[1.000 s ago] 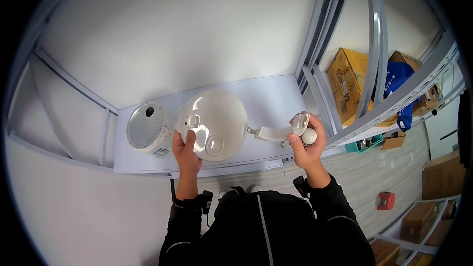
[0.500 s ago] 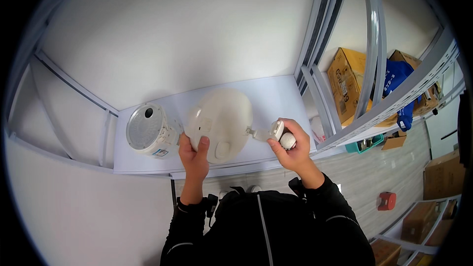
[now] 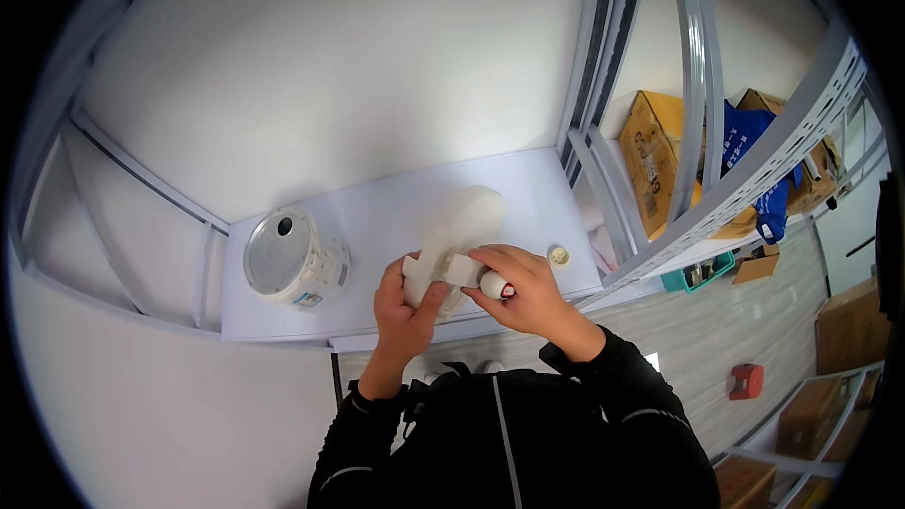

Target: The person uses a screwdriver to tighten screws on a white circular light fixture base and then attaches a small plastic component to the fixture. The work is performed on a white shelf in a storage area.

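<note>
The white rounded piece [image 3: 476, 214] has tipped more edge-on since the earlier frame, and the right grip [image 3: 537, 297] has come in close to the left grip [image 3: 405, 311]. The piece sits above the desk's [image 3: 537, 188] front edge, right of its middle; whether it touches cannot be told. The left grip is closed on it; the right is closed around a white bulb-ended item [image 3: 492, 283], fingertips on a white block [image 3: 462, 270]. A steady left hold, light fingertip pressure and the bulb-ended item tucked clear should suit this. Outward lie a small round tub [image 3: 559, 255] near the desk's right edge and a white bucket [image 3: 281, 259] by its left.
</note>
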`<state>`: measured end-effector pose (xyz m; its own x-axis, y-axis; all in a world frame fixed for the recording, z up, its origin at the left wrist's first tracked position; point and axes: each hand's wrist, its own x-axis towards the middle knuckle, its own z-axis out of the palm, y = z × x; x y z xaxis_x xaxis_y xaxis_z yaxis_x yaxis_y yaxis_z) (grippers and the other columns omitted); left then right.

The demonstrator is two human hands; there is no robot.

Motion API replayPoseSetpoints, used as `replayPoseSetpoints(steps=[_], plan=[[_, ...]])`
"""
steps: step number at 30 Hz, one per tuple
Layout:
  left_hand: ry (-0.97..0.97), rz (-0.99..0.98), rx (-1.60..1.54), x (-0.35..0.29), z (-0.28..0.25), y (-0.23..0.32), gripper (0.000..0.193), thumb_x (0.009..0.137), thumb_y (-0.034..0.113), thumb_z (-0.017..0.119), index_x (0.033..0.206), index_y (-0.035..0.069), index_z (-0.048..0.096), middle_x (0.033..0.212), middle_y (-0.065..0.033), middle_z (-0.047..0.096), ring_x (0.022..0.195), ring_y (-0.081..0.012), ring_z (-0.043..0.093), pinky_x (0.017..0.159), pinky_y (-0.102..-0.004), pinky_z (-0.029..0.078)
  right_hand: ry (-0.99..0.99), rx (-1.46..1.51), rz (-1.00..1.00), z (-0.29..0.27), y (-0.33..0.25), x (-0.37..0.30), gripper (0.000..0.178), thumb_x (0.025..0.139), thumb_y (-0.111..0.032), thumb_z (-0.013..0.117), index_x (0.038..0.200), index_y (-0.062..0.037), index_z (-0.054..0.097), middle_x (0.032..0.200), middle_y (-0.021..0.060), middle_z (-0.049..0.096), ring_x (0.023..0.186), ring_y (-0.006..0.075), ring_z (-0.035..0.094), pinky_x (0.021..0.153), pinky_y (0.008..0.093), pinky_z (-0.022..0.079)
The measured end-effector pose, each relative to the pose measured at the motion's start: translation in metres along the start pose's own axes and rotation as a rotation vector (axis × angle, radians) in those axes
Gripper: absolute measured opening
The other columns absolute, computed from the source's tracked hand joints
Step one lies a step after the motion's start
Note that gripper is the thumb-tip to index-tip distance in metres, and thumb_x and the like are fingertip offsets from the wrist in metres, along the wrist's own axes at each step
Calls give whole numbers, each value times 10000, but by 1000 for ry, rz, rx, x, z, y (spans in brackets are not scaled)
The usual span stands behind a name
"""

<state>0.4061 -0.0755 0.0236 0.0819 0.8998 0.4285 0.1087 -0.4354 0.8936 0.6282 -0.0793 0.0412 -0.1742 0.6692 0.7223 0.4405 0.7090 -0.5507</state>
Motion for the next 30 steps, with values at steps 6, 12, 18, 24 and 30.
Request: replayPoseSetpoints(steps=[6,12,18,24,30], plan=[[-30,-37,1,-2,7,1,446,1004,153,792,1378,-24,623,1177,-120,771,1058,-173,724,932,-334,576,26,47,73,4,2,-4,541,812,-77,928,1300,-20,701,1129,181,772,964,355,777,821,390,631],[-35,-46,24,-2,14,8,445,1008,160,787,1380,-23,623,1181,-131,778,1054,-183,739,918,-338,584,37,31,132,2,3,-9,498,836,-149,915,1288,-76,719,1150,129,774,955,360,774,798,411,639],[-12,35,168,-4,19,15,456,1014,185,781,1383,-28,621,1178,-156,788,1040,-215,763,902,-353,597,23,66,185,-3,-4,-9,506,831,-70,928,1288,-21,716,1161,177,777,986,344,781,847,384,630],[-1,40,103,-5,23,9,464,1013,185,781,1386,-38,618,1201,-165,783,1062,-229,763,914,-353,595,27,81,222,-4,-7,-11,501,835,-63,923,1291,-23,721,1178,182,777,1016,352,784,872,393,634],[-22,97,135,-1,19,8,453,1023,171,769,1388,-46,613,1221,-146,766,1076,-209,735,938,-352,581,117,90,190,-6,-5,-13,495,838,-106,914,1295,-52,732,1152,151,773,967,359,768,833,398,626]])
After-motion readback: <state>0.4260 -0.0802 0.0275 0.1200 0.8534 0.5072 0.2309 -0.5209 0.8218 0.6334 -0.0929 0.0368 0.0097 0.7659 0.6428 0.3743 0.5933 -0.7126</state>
